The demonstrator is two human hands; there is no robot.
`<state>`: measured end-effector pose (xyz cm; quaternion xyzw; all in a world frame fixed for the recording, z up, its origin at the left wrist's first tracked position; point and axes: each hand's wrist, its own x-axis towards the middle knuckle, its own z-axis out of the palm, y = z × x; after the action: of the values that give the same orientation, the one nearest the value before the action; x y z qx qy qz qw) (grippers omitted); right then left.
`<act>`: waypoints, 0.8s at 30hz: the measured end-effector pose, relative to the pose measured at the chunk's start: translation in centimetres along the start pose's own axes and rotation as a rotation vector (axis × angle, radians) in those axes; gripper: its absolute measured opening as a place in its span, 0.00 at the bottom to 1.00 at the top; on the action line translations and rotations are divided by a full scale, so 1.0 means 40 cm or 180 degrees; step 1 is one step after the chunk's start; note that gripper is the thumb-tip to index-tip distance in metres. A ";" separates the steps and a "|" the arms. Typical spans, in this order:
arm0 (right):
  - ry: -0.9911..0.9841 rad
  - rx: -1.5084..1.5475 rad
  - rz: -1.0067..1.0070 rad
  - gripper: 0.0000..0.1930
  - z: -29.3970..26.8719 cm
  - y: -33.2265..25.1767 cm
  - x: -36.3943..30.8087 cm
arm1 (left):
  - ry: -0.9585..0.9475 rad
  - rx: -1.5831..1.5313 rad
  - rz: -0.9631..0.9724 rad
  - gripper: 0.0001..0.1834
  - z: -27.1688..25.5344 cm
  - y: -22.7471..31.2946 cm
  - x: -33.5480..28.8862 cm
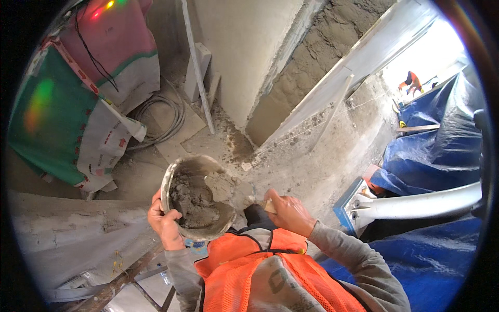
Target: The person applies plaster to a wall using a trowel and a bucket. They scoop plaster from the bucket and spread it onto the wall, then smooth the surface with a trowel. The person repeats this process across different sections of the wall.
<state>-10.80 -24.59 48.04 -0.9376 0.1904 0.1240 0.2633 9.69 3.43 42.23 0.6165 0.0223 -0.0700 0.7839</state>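
Note:
My left hand grips the left rim of a round bucket, with the thumb over the edge and the fingers outside. Wet grey mortar lies inside, and the bucket tilts so its mouth shows. In my right hand is the pale handle of a trowel. Its blade reaches over the bucket's right rim, and a lump of mortar sits at its far end. The bucket is held in front of my orange vest.
Ahead, wet mortar covers a strip beside a pale wall panel. Coiled cable and a leaning pole stand left. Blue tarps and a white post with a base plate are right. A person bends far off.

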 end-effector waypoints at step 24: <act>0.2659 0.0483 0.0042 0.17 -0.548 0.105 0.179 | 0.0555 0.0292 -0.0132 0.35 -0.053 -0.048 -0.045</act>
<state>-3.22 -41.85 62.00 -0.8840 0.2953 -0.2792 0.2310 7.76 5.21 40.10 0.6548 0.0999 -0.0332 0.7484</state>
